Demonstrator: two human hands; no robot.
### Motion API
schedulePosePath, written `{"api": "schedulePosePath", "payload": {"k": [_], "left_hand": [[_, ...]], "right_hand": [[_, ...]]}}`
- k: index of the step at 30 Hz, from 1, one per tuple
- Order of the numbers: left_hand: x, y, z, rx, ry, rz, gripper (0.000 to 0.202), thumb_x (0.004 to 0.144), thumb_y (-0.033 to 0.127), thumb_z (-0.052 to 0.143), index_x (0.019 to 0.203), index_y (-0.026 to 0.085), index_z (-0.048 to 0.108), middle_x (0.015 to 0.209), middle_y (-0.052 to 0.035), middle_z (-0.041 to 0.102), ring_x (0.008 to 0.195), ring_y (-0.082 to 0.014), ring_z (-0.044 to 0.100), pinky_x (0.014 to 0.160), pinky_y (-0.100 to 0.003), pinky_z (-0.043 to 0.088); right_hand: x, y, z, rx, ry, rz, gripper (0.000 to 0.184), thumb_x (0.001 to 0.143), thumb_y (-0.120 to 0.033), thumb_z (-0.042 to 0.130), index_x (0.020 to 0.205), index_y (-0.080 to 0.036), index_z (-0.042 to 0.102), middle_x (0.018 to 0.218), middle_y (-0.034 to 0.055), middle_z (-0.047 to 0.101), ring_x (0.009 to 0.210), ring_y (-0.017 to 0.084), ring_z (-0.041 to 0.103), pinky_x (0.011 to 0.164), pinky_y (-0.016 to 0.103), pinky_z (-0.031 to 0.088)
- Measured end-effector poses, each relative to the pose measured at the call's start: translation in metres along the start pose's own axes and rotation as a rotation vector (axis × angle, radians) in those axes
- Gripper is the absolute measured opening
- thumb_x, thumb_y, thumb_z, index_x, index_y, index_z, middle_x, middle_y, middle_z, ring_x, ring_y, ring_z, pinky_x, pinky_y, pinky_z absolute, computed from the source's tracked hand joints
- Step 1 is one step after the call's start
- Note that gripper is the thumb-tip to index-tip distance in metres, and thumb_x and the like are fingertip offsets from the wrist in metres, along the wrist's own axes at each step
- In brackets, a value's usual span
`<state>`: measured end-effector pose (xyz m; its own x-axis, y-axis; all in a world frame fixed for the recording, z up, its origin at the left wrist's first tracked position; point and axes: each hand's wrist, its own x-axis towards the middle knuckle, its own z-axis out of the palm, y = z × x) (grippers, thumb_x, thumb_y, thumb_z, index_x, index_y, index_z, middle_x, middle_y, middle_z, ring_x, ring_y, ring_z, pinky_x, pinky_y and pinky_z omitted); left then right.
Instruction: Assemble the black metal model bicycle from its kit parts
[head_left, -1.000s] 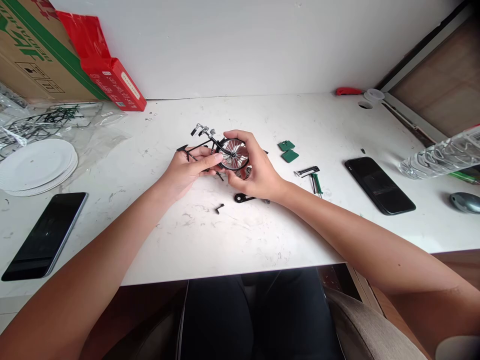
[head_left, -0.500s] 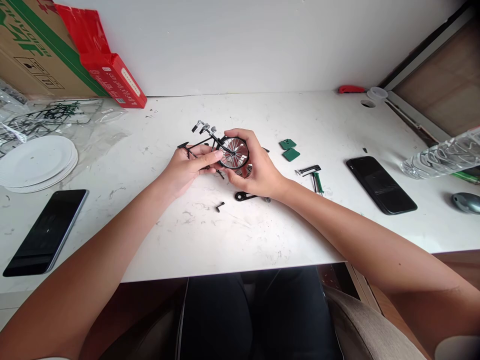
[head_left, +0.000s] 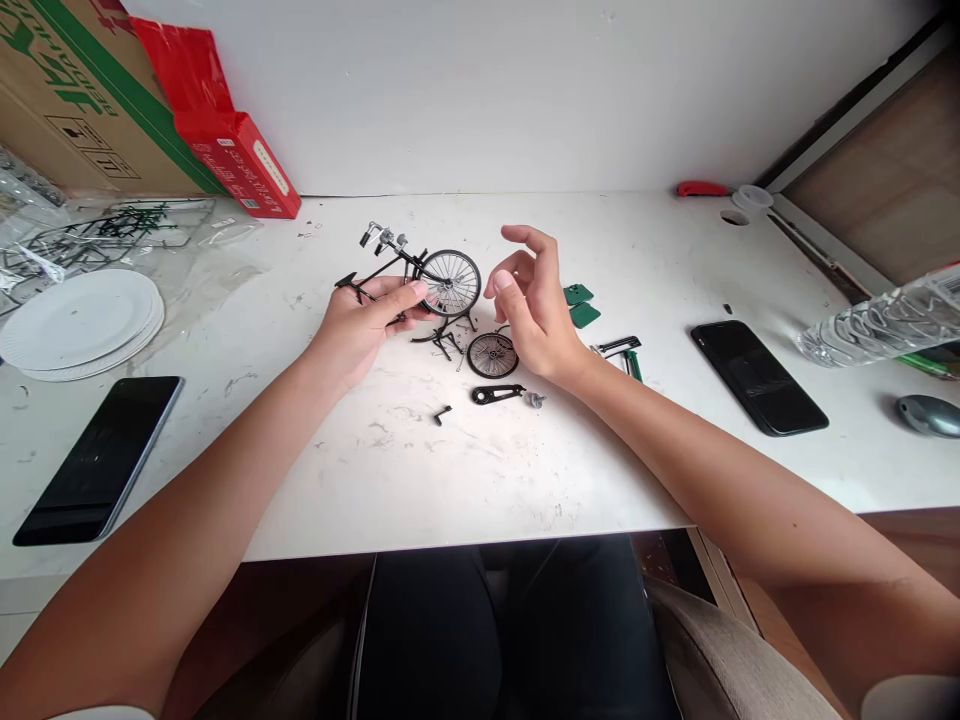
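My left hand [head_left: 371, 315] grips a small model bicycle [head_left: 390, 268] by its black frame, above the table. The bicycle has grey handlebars, a black saddle and one spoked wheel [head_left: 452, 284] fitted at the fork. To the right of that wheel, my right hand [head_left: 532, 300] is raised with fingers curled apart and nothing between them. Under the hands lie a second spoked wheel [head_left: 492, 355], thin black frame parts [head_left: 444, 340], a black chain-cover-like part [head_left: 496, 394], a small grey piece [head_left: 535, 400] and a little black crank-shaped part [head_left: 442, 414].
Green flat pieces [head_left: 583, 305] and black and green parts [head_left: 622, 350] lie beyond my right wrist. Phones [head_left: 97, 460] [head_left: 759, 375] lie on both sides. White paper plates [head_left: 82, 320], plastic sprues [head_left: 112, 240] and a red box [head_left: 244, 165] are left; a bottle [head_left: 877, 315] and mouse [head_left: 928, 415] right.
My right hand has let go of the wheel and moved up and right. My left hand has shifted the bicycle slightly left and up, uncovering the second wheel and parts on the table.
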<state>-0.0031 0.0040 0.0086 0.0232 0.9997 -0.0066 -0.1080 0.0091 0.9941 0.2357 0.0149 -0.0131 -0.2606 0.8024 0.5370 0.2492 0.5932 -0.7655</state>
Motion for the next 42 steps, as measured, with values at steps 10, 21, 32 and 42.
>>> {"api": "schedulePosePath", "payload": {"k": [10,21,32,42], "left_hand": [[0.004,-0.003,-0.002,-0.004,0.143,0.009,0.026,0.083,0.037,0.094,0.093,0.017,0.082,0.104,-0.0078,0.081,0.089,-0.0176,0.08,0.076,-0.025,0.054],[0.003,-0.004,0.0,-0.013,0.119,-0.006,0.027,0.08,0.038,0.095,0.091,0.017,0.081,0.1,-0.0061,0.08,0.091,-0.0193,0.081,0.075,-0.025,0.053],[-0.002,-0.003,0.005,0.046,0.107,-0.031,0.031,0.08,0.041,0.096,0.09,0.018,0.079,0.1,-0.0061,0.081,0.092,-0.0199,0.082,0.078,-0.027,0.055],[-0.002,-0.005,0.003,0.041,0.089,-0.042,0.03,0.08,0.041,0.096,0.09,0.018,0.079,0.103,-0.0061,0.082,0.091,-0.0198,0.082,0.083,-0.03,0.058]], "right_hand": [[0.003,-0.017,-0.006,-0.325,-0.383,-0.068,0.014,0.094,-0.031,0.072,0.096,-0.018,0.075,0.08,0.0023,0.069,0.078,0.019,0.061,0.074,0.034,0.044],[0.004,-0.016,-0.011,-0.252,-0.633,-0.125,0.016,0.099,-0.032,0.081,0.09,-0.018,0.083,0.082,0.002,0.072,0.073,0.014,0.059,0.07,0.031,0.041],[-0.002,-0.043,-0.002,-0.702,-0.718,-0.224,0.032,0.112,-0.021,0.055,0.085,-0.014,0.071,0.091,0.0062,0.068,0.066,0.014,0.047,0.063,0.036,0.031],[-0.005,-0.029,0.007,-0.247,-0.42,-0.165,0.016,0.116,-0.032,0.047,0.107,-0.021,0.056,0.108,0.0072,0.064,0.078,0.016,0.054,0.07,0.032,0.044]]}}
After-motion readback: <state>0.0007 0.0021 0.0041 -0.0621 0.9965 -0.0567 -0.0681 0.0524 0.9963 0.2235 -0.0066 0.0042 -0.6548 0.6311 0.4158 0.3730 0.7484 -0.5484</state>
